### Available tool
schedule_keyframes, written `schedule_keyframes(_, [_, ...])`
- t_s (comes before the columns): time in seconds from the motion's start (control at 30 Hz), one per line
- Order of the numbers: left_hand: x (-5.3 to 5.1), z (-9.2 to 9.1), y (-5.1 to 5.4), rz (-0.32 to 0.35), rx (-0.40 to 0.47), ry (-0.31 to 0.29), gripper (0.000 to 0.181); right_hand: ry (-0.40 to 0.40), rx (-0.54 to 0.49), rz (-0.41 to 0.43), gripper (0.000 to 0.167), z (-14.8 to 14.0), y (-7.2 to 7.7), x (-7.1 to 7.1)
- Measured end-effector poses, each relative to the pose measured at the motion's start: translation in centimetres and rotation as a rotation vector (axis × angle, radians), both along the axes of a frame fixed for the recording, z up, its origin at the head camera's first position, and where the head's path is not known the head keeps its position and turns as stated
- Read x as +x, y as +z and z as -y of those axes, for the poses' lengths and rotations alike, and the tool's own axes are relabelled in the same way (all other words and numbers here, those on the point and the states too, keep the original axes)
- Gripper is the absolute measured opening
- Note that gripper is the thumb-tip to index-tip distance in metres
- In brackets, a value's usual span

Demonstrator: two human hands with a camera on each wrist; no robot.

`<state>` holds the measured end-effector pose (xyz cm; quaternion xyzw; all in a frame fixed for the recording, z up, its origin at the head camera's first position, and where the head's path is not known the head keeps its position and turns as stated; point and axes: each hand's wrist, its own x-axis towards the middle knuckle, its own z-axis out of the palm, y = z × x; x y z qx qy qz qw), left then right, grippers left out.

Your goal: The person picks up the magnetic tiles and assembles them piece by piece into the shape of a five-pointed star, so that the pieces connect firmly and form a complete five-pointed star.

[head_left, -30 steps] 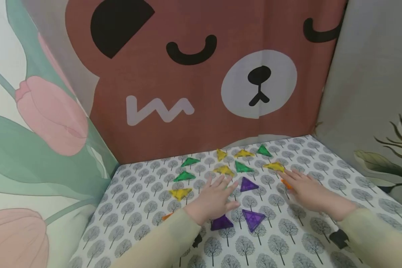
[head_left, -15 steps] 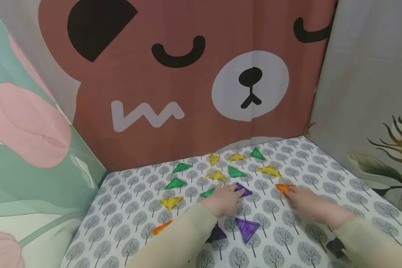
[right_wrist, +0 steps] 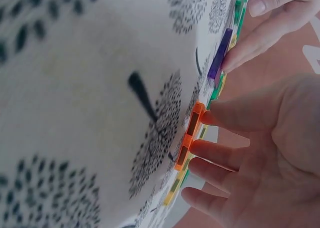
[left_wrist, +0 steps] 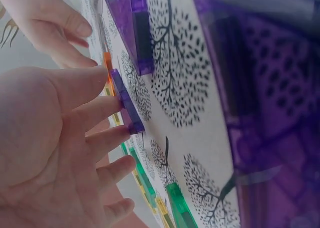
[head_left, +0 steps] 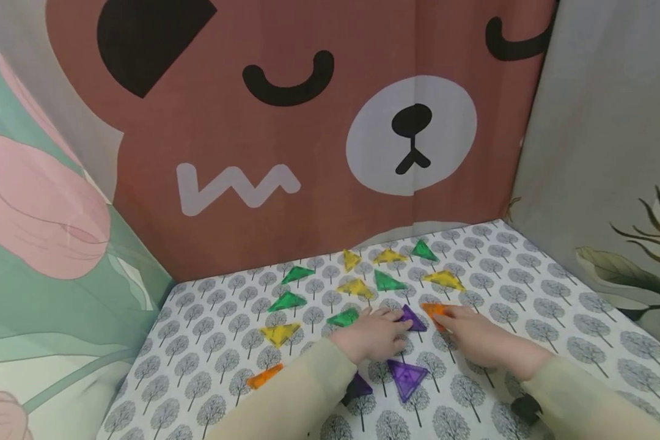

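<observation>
With grip wide, my left hand (head_left: 378,334) touches the farthest purple plastic triangle (head_left: 415,319); just right of it, my right hand (head_left: 475,338), equally wide, touches an orange plastic triangle (head_left: 431,310).

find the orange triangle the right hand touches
The head view shows the orange triangle right of centre, at the right hand, just right of the purple triangle the left hand touches.
</observation>
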<state>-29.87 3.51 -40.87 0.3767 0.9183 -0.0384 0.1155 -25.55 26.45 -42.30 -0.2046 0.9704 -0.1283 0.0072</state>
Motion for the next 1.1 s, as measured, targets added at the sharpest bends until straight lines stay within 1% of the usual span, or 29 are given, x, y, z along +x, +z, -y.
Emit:
schedule_keyframes(0.07, [0.1,-0.1,0.0,-0.004,0.0,0.002,0.051,0.004,0.002,-0.003,0.043,0.2,-0.2,-0.1])
schedule_keyframes(0.17, [0.3,-0.2,-0.1,0.0,0.008,0.009,0.052,-0.002,-0.022,0.016,0.044,0.6,-0.4,-0.1])
schedule_keyframes(0.23, [0.3,-0.3,-0.2,0.001,0.016,0.006,0.052,0.02,-0.039,0.026,0.044,0.9,-0.4,-0.1])
schedule_keyframes(0.37, [0.4,-0.5,-0.3,0.006,0.024,0.003,0.053,0.062,-0.095,0.085,0.046,1.3,-0.2,-0.1])
schedule_keyframes(0.43, [0.5,-0.5,-0.2,0.001,0.024,0.008,0.053,0.062,-0.11,0.112,0.045,1.5,-0.1,-0.1])
schedule_keyframes(0.5, [0.9,-0.4,0.0,-0.014,0.02,0.015,0.053,0.059,-0.106,0.117,0.044,1.5,0.1,-0.1])
schedule_keyframes(0.57, [1.7,0.1,0.4,-0.046,0.02,0.016,0.052,0.059,-0.096,0.108,0.045,1.6,0.3,-0.1])
schedule_keyframes(0.6, [2.2,0.4,0.7,-0.066,0.014,0.01,0.051,0.05,-0.093,0.104,0.045,1.6,0.4,0.0])
schedule_keyframes(0.67, [3.7,1.3,1.3,-0.087,0.006,-0.011,0.051,0.031,-0.093,0.096,0.044,1.5,0.6,0.1])
schedule_keyframes(0.73, [5.4,2.3,1.7,-0.105,-0.021,-0.058,0.051,0.01,-0.09,0.096,0.043,1.4,0.8,0.3])
schedule_keyframes(0.77, [6.2,2.7,1.7,-0.096,-0.036,-0.083,0.051,0.008,-0.08,0.093,0.042,1.2,0.8,0.3])
schedule_keyframes(0.8, [6.9,3.2,1.7,-0.085,-0.059,-0.117,0.055,0.002,-0.073,0.097,0.041,1.1,0.8,0.4])
schedule_keyframes(0.87, [7.9,3.8,1.4,-0.048,-0.095,-0.178,0.061,0.006,-0.057,0.104,0.041,0.8,0.8,0.6])
schedule_keyframes(0.93, [8.5,4.0,1.0,-0.021,-0.122,-0.216,0.064,0.014,-0.044,0.106,0.042,0.6,0.6,0.7])
schedule_keyframes(1.0, [8.7,4.0,0.6,-0.01,-0.132,-0.229,0.069,0.008,-0.048,0.108,0.042,0.6,0.4,0.8])
schedule_keyframes(1.07, [8.8,3.8,0.2,-0.02,-0.113,-0.212,0.062,0.007,-0.051,0.095,0.042,0.6,0.2,0.9])
schedule_keyframes(1.1, [8.8,3.6,0.0,-0.031,-0.111,-0.202,0.063,0.01,-0.053,0.088,0.042,0.6,0.1,0.9])
